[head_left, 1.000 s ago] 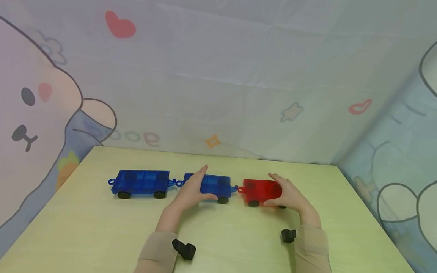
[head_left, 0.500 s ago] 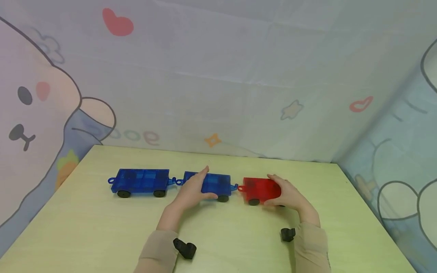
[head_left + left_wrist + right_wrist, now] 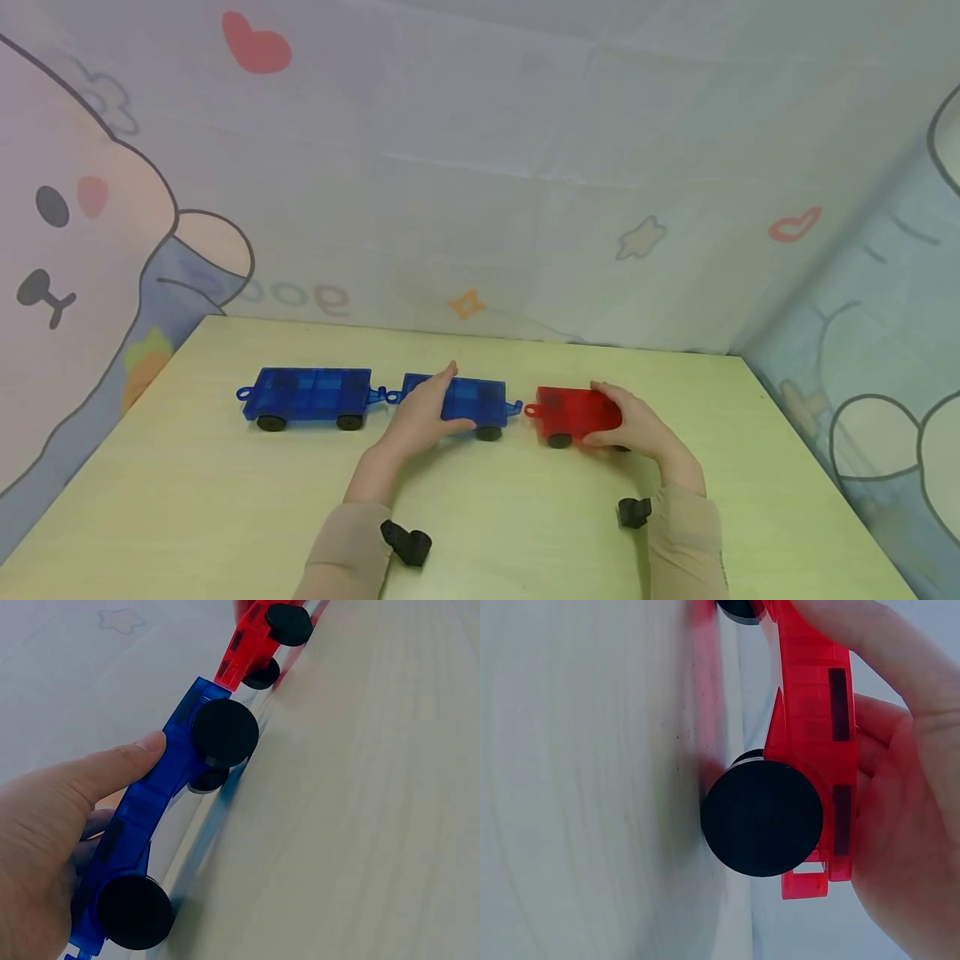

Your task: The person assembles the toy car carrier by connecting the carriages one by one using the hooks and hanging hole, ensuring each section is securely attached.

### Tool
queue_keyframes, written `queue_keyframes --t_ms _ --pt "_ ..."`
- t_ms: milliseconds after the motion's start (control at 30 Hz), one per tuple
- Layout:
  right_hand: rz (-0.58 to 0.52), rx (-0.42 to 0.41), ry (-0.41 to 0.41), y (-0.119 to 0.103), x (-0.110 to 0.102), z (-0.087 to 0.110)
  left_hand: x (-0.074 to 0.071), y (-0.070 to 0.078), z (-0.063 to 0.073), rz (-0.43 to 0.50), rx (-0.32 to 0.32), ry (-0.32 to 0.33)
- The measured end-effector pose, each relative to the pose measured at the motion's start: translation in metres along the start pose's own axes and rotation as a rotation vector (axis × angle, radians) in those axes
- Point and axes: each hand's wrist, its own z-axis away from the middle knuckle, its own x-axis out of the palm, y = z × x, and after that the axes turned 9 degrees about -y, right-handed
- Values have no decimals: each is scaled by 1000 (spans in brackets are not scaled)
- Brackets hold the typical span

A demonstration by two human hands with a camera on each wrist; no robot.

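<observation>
My left hand holds a blue toy train car by its sides, thumb on the near side and fingers across the far side. A red toy train car is gripped by my right hand at its right end. The red car's ring lies just right of the blue car's hook, with a tiny gap between them. Left of my left hand, a longer-looking blue train car meets the held blue car hook to ring. In the right wrist view, black wheels show under the red car.
The cars stand in a row on a pale yellow table. Behind it hangs a cartoon-printed cloth, which meets the table's back edge. A black wrist camera sits on the left sleeve, and another on the right sleeve.
The red car has shifted slightly right with my right hand, and its ring has come apart from the blue car's hook. The left hand has stayed nearly still; the head view has tilted slightly.
</observation>
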Motion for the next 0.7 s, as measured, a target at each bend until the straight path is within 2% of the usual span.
queue_keyframes --t_ms 700 --pt "-29 6 3 0 1 0 0 3 1 -5 -13 10"
